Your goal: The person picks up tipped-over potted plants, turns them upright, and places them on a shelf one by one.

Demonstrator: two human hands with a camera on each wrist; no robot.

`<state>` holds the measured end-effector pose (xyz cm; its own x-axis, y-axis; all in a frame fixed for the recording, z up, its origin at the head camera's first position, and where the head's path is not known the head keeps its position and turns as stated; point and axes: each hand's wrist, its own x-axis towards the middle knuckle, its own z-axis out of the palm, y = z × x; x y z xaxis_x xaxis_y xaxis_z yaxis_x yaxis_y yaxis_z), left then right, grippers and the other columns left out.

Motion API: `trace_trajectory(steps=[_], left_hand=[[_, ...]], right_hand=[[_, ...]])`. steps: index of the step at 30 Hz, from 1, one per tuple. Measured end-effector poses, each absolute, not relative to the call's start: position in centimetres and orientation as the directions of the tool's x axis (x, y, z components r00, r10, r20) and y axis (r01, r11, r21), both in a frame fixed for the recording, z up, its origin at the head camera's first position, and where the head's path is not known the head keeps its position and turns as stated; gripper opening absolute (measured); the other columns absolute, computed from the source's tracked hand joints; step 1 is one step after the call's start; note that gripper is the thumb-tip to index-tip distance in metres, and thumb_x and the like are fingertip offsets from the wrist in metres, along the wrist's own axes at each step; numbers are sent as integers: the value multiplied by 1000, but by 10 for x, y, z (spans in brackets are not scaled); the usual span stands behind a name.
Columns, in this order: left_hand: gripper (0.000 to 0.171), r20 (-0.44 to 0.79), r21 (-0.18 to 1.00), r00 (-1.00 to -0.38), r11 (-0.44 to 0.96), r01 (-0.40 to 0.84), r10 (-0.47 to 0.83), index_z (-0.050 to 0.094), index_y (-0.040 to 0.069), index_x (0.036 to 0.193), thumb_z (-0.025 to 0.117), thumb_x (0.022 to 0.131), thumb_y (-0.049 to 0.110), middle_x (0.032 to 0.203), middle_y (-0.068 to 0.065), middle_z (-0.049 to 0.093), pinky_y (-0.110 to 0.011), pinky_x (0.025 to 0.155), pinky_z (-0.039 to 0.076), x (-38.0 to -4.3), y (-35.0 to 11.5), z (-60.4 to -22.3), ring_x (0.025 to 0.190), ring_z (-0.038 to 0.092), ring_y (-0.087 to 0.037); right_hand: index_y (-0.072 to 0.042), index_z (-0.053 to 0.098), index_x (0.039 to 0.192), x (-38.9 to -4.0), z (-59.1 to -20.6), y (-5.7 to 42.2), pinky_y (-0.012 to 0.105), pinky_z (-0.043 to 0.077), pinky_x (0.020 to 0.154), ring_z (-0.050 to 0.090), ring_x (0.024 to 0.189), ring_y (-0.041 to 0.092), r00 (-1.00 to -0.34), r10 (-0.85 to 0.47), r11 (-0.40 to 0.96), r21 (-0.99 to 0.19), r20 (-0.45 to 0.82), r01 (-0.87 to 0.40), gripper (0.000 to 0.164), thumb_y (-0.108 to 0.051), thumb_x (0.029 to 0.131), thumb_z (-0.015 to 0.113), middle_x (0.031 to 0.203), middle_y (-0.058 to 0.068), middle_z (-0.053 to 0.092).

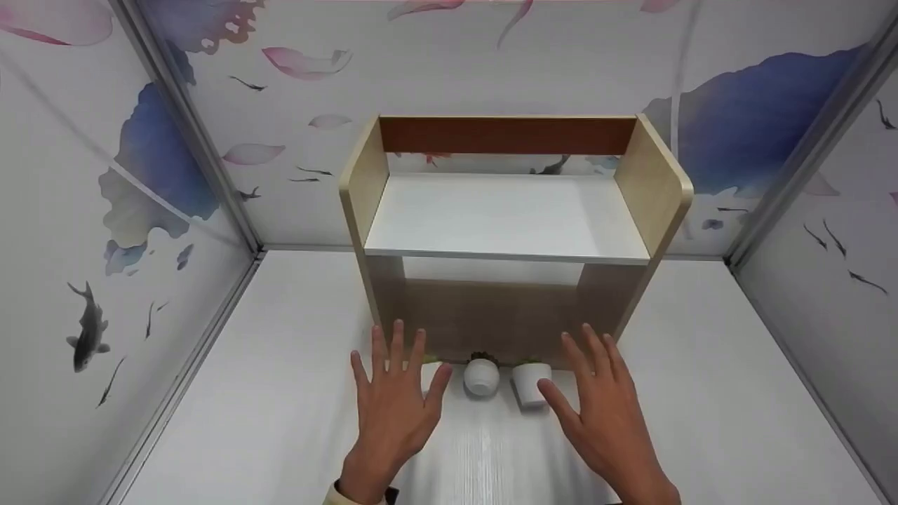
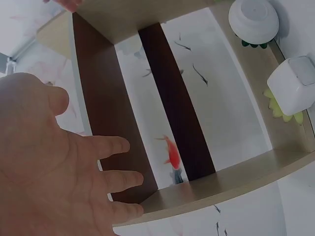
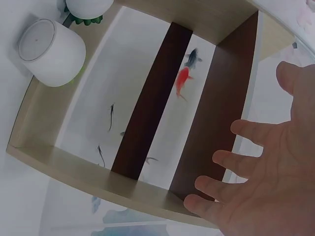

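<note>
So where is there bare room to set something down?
Bare: the upper board of the shelf, between its side panels; the tabletop between shelf and left wall, and between shelf and right wall. Crowded: the shelf's lower front, where three white pots line up, one partly hidden by the left hand.

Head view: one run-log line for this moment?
left hand: fingers spread, empty | right hand: fingers spread, empty | pots: three, row by shelf front, one partly behind left hand
</note>
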<state>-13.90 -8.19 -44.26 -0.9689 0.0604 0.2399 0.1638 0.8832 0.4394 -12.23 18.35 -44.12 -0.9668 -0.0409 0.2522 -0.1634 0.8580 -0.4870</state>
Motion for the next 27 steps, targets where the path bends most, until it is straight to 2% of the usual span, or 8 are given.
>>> trace_trajectory(steps=[7,11,14,17,20,27], left_hand=[[78,295,505,-955,851,143,-15,40,5,156,53,100,57,164,-20,33,-70,119,12,-154,-90,-443,155,16,-45],[76,403,616,-907,770,167,-125,40,-1,153,64,99,46,156,-23,43,-66,119,19,-165,-98,-441,154,22,-45],[75,451,711,-864,675,196,-224,38,-3,152,69,98,38,154,-25,44,-62,118,27,-173,-103,-438,152,28,-43],[72,461,792,-831,567,227,-311,38,-2,152,70,98,32,155,-22,43,-58,117,32,-183,-108,-438,150,34,-37],[68,459,842,-809,471,264,-368,37,-1,153,69,99,27,157,-18,44,-54,118,32,-196,-112,-439,149,38,-32],[69,436,892,-784,328,311,-442,37,-2,153,71,98,21,157,-17,46,-51,117,35,-226,-112,-451,147,42,-31]], right_hand=[[-9,41,156,-125,-440,185,67,32,111,22,152,42,-968,-41,816,-551,249,-176,73,-50,100,62,165,18,26],[-8,42,154,-128,-441,185,66,35,110,27,149,42,-966,-43,801,-569,256,-186,71,-48,100,63,163,19,30],[-6,43,153,-129,-442,186,65,36,110,31,147,43,-958,-43,793,-573,283,-205,68,-45,100,64,160,20,33],[-4,45,150,-131,-442,186,65,37,109,37,143,44,-944,-41,786,-573,326,-232,65,-38,100,67,157,23,38],[-2,46,149,-133,-441,185,63,38,109,41,141,43,-939,-30,775,-586,342,-239,63,-34,100,69,154,22,42],[-2,44,151,-141,-439,182,59,38,111,41,144,37,-951,-5,737,-642,308,-212,67,-42,101,63,155,20,42]])
